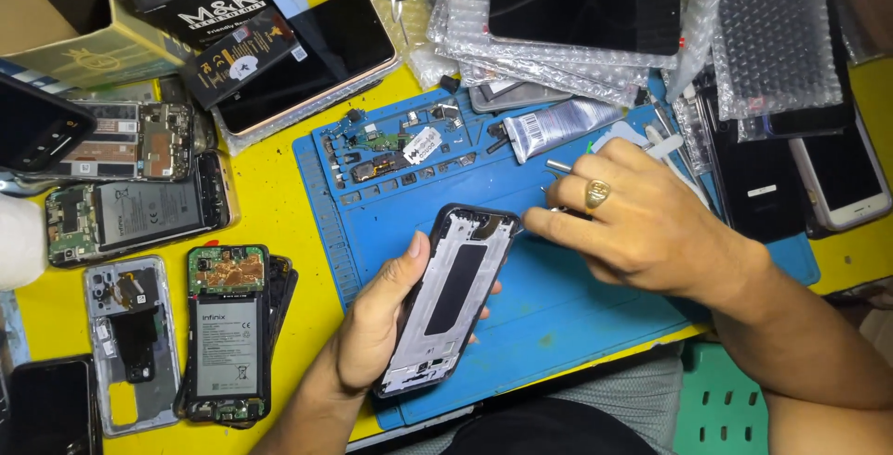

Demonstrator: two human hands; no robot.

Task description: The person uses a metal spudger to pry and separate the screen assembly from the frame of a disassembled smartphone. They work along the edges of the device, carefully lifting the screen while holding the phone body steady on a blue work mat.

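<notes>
My left hand (377, 320) grips a bare phone frame (453, 297), silver inside with a black rim, tilted over the blue repair mat (558, 315). My right hand (633, 218), with a gold ring, rests on the mat beside the frame's top right corner. Its fingers pinch a thin metal tool (556, 168), mostly hidden under the fingers. A grey glue tube (558, 127) lies on the mat just above my right hand. Small phone parts (391, 148) sit in the mat's upper compartments.
Opened phones with batteries showing (226, 334) (130, 213) lie on the yellow table at left. Bubble-wrapped screens (581, 8) are stacked at the top, more phones (842, 176) at right. A black box (237, 55) and cardboard box (56, 18) sit top left.
</notes>
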